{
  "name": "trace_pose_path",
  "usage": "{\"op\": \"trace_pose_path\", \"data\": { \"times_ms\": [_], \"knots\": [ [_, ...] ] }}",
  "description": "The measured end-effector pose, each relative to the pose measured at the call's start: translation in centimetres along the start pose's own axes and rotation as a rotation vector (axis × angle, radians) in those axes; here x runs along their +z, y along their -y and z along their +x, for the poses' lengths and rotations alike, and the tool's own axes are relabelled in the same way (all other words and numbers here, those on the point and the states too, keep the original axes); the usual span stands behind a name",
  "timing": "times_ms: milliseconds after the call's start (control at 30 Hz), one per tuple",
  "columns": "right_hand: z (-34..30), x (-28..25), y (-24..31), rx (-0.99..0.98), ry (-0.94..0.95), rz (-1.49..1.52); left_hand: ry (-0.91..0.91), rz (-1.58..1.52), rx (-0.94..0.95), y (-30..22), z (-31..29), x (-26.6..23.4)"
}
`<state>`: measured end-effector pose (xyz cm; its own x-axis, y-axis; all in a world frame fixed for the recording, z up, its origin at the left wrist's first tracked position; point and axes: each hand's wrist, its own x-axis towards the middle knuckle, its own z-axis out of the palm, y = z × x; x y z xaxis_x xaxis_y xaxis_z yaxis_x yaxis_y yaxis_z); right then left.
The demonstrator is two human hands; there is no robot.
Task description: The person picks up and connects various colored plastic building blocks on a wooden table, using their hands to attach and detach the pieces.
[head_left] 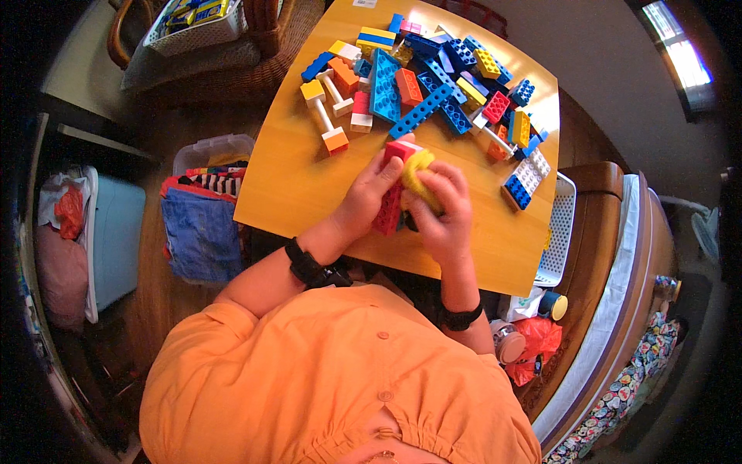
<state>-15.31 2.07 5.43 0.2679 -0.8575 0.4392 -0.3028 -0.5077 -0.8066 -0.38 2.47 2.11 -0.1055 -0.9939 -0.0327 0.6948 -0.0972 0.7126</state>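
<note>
Over the near half of the wooden table, my left hand is closed around a long red toy building brick held tilted upward. My right hand grips a bunched yellow cloth and presses it against the brick's right side. The fingers cover part of the brick and the cloth. Just beyond my hands lies a blue flat bar with holes. A large turquoise brick rests beside it, among a heap of blue, red, yellow and white bricks.
The table has curved edges. Left of it on the floor stand a clear plastic bin of cloths and a light-blue box. A white basket and a red plastic bag sit at right. A wicker chair stands far left.
</note>
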Motion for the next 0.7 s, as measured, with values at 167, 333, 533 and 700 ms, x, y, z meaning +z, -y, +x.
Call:
{"op": "trace_pose_path", "data": {
  "times_ms": [167,333,533,700],
  "knots": [
    [-2.0,0.2,0.9,-0.115,0.254,-0.1,-0.099,-0.103,0.008,-0.5,0.3,-2.0],
    [-3.1,-0.7,1.3,-0.095,0.306,-0.122,-0.186,-0.12,0.039,-1.2,0.1,-0.3],
    [-2.0,-1.1,0.7,-0.01,0.08,-0.149,-0.021,0.117,0.011,0.0,0.1,-0.7],
    [0.6,-1.6,0.6,0.031,-0.101,-0.151,0.095,-0.005,-0.173,-0.3,-0.2,-0.4]
  ]
}}
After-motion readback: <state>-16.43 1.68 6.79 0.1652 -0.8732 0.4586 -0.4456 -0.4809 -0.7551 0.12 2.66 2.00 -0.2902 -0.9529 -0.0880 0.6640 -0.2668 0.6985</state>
